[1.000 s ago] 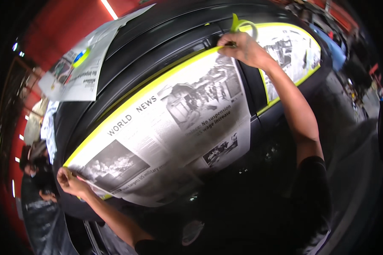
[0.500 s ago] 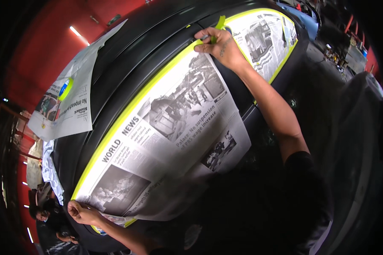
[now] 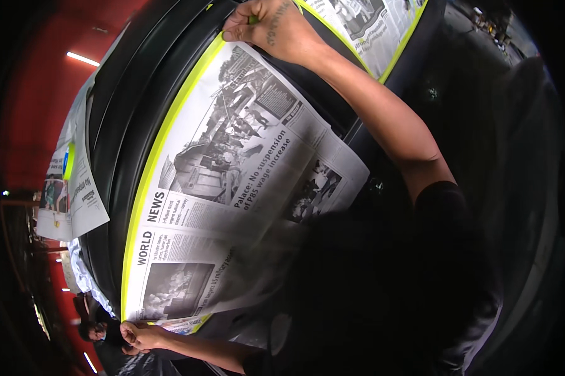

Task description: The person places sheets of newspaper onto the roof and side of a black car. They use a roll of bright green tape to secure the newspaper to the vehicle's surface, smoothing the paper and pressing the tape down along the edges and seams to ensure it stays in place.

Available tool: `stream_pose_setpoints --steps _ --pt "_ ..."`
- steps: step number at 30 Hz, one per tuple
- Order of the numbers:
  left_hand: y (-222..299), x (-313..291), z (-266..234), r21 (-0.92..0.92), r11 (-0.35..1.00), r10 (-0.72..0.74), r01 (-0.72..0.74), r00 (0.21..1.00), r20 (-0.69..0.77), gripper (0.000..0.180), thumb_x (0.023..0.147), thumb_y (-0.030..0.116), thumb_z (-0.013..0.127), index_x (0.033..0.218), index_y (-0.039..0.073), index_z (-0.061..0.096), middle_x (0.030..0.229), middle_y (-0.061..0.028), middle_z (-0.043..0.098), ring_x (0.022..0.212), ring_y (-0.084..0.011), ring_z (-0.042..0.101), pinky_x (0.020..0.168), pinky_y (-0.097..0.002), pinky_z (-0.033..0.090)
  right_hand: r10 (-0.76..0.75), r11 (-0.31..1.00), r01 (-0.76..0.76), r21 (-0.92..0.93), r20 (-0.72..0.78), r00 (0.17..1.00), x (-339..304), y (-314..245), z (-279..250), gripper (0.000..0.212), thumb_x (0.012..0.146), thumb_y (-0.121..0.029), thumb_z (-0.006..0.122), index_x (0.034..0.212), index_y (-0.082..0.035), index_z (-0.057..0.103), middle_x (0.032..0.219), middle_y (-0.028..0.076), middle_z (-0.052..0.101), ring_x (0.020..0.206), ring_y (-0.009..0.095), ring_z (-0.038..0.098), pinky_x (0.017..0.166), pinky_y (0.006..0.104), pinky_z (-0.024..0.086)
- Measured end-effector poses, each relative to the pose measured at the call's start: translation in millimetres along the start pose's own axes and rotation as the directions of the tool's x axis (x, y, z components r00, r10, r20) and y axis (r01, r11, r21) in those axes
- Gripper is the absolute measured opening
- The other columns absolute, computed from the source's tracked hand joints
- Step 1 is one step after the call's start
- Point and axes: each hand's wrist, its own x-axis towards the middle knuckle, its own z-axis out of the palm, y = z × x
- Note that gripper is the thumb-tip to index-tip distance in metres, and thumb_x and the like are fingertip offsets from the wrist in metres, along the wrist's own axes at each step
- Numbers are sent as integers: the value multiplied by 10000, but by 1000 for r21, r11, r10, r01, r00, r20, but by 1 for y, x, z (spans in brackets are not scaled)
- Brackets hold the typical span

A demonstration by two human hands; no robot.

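Note:
A large newspaper sheet (image 3: 232,219) lies over the side window area of a black car. Yellow-green masking tape (image 3: 143,178) runs along the sheet's upper edge in a long curve. At the tape's far, upper end, my right hand (image 3: 273,28) pinches the sheet's corner and tape between thumb and fingers. My left hand (image 3: 143,336) is closed on the tape's lower end at the near left corner. The sheet's lower right edge hangs loose, away from the car, and my dark sleeve and torso hide part of it.
Another window (image 3: 370,31) at top right is covered with newspaper and edged in tape. On the roof at left lies a newspaper piece (image 3: 85,194) with a tape roll (image 3: 68,161) on it. A person (image 3: 98,332) is at the lower left, beyond the car.
My view has turned and come closer, so the sheet appears steeper and the far window is partly cut off. Both hands keep hold of the same two ends of the taped edge.

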Motion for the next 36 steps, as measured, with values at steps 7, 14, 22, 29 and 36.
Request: stream_pose_setpoints --steps 7,14,22,29,36 --pt "7 -7 6 90 996 -32 26 998 59 106 980 114 721 951 29 664 884 10 611 764 -99 506 694 -275 361 138 989 -136 53 -32 990 4 -15 -6 158 964 -107 782 1027 38 786 837 98 776 813 102 704 749 293 588" --pt "19 -18 7 100 995 8 -8 1000 -3 124 999 137 693 928 43 653 845 36 569 706 -74 455 635 -265 302 263 965 -263 -5 -1 965 18 -32 -3 213 909 -163 797 1010 24 796 872 185 785 799 236 763 794 355 594" --pt "-9 -5 -25 210 977 42 -36 999 -23 163 998 171 709 1008 10 688 973 -5 644 875 -113 572 751 -272 403 146 988 -147 -57 -20 989 20 -20 7 189 938 -122 793 1015 49 776 790 130 754 744 127 698 724 306 564" --pt "14 -20 -10 73 996 -49 51 998 -34 123 972 130 700 992 11 676 965 -11 644 897 -130 576 805 -286 420 181 983 -180 24 -54 982 7 -25 7 183 944 -121 747 1005 51 762 869 226 762 790 291 767 758 399 580" --pt "15 -21 -6 90 996 -14 20 997 -72 189 1003 176 725 1065 -1 700 984 -23 670 889 -125 588 782 -281 429 197 980 -198 -24 -52 979 10 -29 10 217 964 -153 768 1032 53 763 815 141 763 726 159 706 711 323 562"
